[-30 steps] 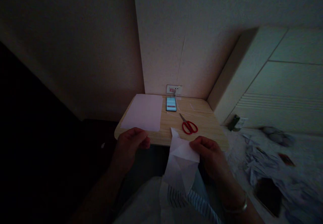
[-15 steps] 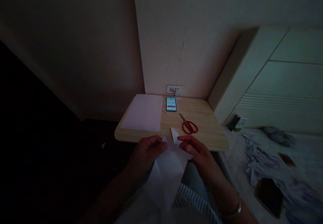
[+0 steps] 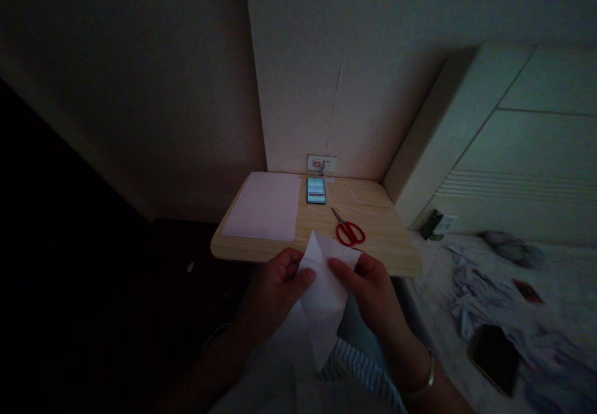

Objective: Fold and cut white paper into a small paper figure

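Between my hands is a folded sheet of white paper [image 3: 325, 296], held up in front of the table's near edge, its pointed top upward and creases across its middle. My left hand [image 3: 277, 286] pinches its left edge, thumb on the front. On the right side my right hand [image 3: 368, 283] grips it with the thumb laid on the front face and the fingers behind. Red-handled scissors [image 3: 349, 232] lie just beyond, on the wooden table [image 3: 387, 246]. The paper's lower part hangs over my lap and fades into shadow.
A stack of white paper [image 3: 265, 206] lies on the table's left side. A lit phone [image 3: 316, 191] is by the wall socket [image 3: 321, 163]. On the right, a bed [image 3: 438, 277] holds a dark tablet-like object [image 3: 494, 358], a green box [image 3: 433, 225] and rumpled items.
The loose pointed flap at the top has been opened out into a broader peak. My right thumb has moved onto the paper's front, and both hands still hold it.
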A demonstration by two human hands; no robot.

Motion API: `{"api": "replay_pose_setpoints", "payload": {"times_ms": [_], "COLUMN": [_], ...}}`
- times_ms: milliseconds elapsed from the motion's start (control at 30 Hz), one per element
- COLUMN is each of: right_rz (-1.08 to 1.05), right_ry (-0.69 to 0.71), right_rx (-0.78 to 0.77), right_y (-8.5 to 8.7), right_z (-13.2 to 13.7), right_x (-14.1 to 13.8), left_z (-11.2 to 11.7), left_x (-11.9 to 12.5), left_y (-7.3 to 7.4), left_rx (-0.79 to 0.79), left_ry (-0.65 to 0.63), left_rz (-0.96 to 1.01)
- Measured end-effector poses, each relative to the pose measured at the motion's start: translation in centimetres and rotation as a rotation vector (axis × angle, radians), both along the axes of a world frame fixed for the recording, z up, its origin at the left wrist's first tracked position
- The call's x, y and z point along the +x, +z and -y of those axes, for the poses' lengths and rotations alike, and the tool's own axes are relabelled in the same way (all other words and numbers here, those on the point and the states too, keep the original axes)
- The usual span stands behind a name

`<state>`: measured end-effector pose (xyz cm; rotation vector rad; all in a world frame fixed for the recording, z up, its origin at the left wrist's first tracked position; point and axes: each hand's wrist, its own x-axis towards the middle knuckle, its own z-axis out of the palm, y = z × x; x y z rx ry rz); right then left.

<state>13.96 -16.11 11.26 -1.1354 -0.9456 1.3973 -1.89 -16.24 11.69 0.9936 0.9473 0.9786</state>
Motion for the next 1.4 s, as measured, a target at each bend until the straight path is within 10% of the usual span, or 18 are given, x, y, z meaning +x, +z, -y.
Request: {"api": "replay_pose_setpoints", "payload": {"times_ms": [833,1167,1400], "right_rz": [-0.091,0.726,1.033], "right_ry": [0.023,0.0,0.086], "right_rx": [-0.043,0.827,1.083], "right_y": [0.2,0.7,0.7], "right_z": [0.5,-0.1,-0.1], "right_x": [-0.8,1.2,1.7], "left_z": [1.0,0.8,0.1], "left_x": [-0.1,-0.4,-0.3], "left_y": [0.5,-0.3,-0.7], "left_rx": [0.017,0.004,0.02], "left_ry": [0.097,0.077,0.057], "left_rz": [-0.034,-0.035,-0.066]}}
